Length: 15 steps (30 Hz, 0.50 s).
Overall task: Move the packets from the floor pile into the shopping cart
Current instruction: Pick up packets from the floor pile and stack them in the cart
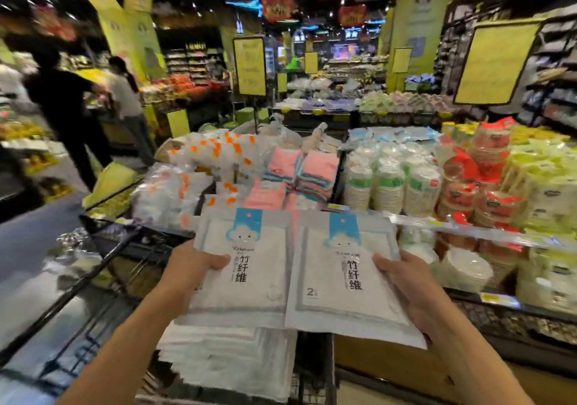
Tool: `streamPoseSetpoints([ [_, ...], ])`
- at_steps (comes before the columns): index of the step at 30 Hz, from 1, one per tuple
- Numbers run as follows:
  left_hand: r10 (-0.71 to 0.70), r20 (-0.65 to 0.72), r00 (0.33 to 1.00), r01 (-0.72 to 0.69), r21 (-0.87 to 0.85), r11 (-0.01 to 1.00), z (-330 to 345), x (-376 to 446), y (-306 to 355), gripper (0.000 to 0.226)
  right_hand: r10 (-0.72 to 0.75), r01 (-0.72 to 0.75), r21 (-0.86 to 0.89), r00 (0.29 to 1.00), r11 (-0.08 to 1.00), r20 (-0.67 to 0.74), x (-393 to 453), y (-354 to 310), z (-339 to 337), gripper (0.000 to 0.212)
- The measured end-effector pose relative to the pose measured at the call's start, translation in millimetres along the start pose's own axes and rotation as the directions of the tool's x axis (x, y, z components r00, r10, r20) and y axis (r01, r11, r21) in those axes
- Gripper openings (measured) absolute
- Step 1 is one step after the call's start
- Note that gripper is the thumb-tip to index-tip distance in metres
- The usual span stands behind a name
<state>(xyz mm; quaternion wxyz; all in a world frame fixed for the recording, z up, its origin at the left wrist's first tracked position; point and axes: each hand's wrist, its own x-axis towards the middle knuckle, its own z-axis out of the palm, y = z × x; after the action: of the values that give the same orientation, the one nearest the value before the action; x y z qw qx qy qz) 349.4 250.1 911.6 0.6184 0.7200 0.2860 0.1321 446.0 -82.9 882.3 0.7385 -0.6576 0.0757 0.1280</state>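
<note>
Presently, in the head view, we are looking forward and down over a shop aisle, and we are holding two flat white packets side by side, each with a blue label at its top and black characters down its front. Our left hand (190,267) is gripping the left packet (249,267) at its left edge, thumb lying on the front face and fingers hidden behind. Our right hand (402,282) is gripping the right packet (340,276) at its right edge in the same manner. The two hands are staying well apart, with the packets' inner edges overlapping slightly between them. Directly below the held pair, a stack of similar white packets (231,357) is lying inside the shopping cart (118,242), whose dark wire frame is showing to the left and below. We are unable to tell whether the held packets are touching that stack. Beyond the cart, a display shelf (468,226) is carrying stacked paper cups (387,182) and folded pink cloths (318,167). Two people (71,104) are standing at far left, blurred.
</note>
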Motion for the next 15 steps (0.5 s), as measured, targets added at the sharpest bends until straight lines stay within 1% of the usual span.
streamPoseSetpoints([
  [3,-0.038,-0.084,0.996,0.036,-0.033,0.999,-41,-12,-9,0.022,-0.002,0.005,-0.028,0.994,1.000,0.110,-7,2,36,0.012],
  [5,-0.051,-0.118,0.992,0.046,-0.046,0.998,-66,-16,-14,0.024,0.000,0.007,-0.041,0.989,0.999,0.150,-10,3,60,0.012],
  [9,-0.050,-0.161,0.986,0.041,-0.058,0.997,-112,-17,-19,0.019,-0.027,0.040,-0.073,0.984,0.997,0.176,-9,6,114,0.020],
  [15,-0.043,-0.168,0.985,0.035,-0.048,0.998,-192,15,-36,0.029,-0.045,0.063,-0.077,0.977,0.995,0.210,6,17,198,0.022],
])
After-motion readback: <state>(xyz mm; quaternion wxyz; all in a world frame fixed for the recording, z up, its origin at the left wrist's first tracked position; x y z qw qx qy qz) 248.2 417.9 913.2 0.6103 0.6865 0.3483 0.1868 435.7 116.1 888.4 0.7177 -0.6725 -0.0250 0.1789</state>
